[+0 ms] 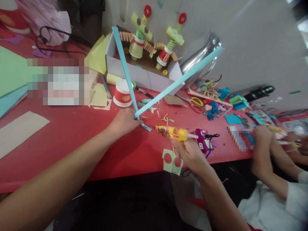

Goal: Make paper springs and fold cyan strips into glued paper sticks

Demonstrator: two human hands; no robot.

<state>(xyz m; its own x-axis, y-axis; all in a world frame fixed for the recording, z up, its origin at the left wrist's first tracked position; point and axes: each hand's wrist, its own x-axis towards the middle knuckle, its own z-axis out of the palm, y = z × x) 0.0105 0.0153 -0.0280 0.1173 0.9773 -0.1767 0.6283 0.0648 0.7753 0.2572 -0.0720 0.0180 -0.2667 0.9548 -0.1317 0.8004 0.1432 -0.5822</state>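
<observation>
Two long blue paper strips [178, 82] cross near one end and spread upward in a V. My left hand [124, 122] is closed on them at the crossing, and a short tail of strip pokes out below. In my right hand [189, 154] is a yellow hot glue gun [176, 132], gripped by its handle, with a clear glue stick at its back. Its nozzle points left and is close to the tail of the strip; whether they touch I cannot tell. A red and white paper cup [122, 93] stands upside down behind my left hand.
Two paper-and-cup figures [165, 57] stand in a white box [141, 76] at the back. Scissors [196, 104], a purple power strip [204, 141] and a cut green card [172, 161] lie nearby. At right, a co-worker's hands [262, 138] rest over craft pieces.
</observation>
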